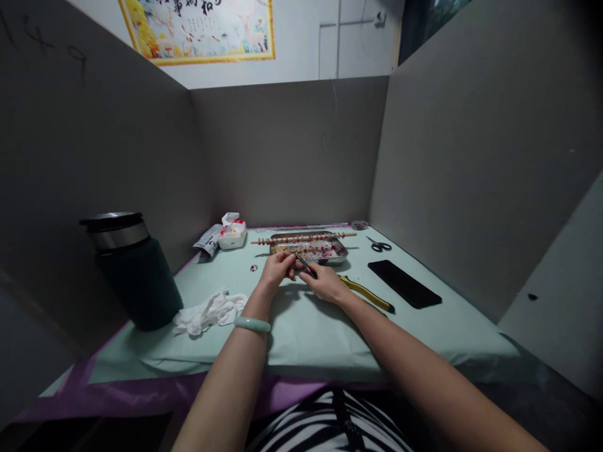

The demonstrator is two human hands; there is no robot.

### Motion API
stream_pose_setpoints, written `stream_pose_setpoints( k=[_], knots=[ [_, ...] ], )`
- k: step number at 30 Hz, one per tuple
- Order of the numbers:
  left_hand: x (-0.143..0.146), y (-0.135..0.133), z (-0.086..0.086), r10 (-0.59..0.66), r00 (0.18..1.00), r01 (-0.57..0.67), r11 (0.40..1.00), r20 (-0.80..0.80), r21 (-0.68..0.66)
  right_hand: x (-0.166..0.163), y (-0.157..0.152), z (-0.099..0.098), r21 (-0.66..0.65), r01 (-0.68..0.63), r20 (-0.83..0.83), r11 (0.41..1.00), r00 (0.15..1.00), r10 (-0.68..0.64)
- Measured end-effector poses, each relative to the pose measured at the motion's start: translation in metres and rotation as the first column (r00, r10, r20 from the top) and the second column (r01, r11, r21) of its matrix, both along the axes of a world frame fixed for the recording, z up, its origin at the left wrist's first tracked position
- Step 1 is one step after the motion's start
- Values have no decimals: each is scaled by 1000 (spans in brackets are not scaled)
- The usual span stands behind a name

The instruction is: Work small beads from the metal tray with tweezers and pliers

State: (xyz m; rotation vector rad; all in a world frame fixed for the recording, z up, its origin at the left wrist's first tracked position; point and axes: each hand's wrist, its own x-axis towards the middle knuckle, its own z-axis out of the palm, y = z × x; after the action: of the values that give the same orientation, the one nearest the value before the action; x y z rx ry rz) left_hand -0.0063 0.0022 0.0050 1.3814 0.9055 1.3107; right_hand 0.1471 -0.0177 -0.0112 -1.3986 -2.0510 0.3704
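My left hand (277,267) and my right hand (325,282) meet over the pale green mat (301,326), just in front of a metal tray of small beads (340,256). Both hands are closed in a pinch. A thin dark tool (305,265) runs between them, gripped by my right hand; what my left fingertips pinch is too small to make out. A wooden rod strung with beads (304,238) lies across the tray's far edge. A pale green bangle (252,324) sits on my left wrist.
Yellow-handled pliers (370,295) lie right of my right hand, with a black phone (404,284) and small scissors (380,246) beyond. A dark flask (132,270) and crumpled white tissue (207,312) sit at the left. Grey partition walls enclose the desk.
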Motion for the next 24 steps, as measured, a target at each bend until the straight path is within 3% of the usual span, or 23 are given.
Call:
stream_pose_setpoints(
  k=[5,9,12,16,21,24],
  knots=[
    [1,-1,0,16,999,-16,1000,-43,-2,-1,1,-5,56,44,70,997,996,-48],
    [2,0,-1,39,997,-40,999,-60,-4,-1,2,-5,18,10,-6,1000,1000,-10],
    [1,1,-1,37,997,-35,999,-70,25,0,2,-2,-80,-66,-132,995,990,55],
    [2,4,-2,72,988,-61,995,-137,81,1,3,-2,-268,-222,-309,938,942,135],
    [2,5,-6,261,909,-209,960,-324,187,-2,5,-5,-98,-44,-124,994,992,32],
    [3,3,-6,311,896,-248,943,-317,223,-2,6,-5,-157,-79,-161,984,985,54]
  ],
)
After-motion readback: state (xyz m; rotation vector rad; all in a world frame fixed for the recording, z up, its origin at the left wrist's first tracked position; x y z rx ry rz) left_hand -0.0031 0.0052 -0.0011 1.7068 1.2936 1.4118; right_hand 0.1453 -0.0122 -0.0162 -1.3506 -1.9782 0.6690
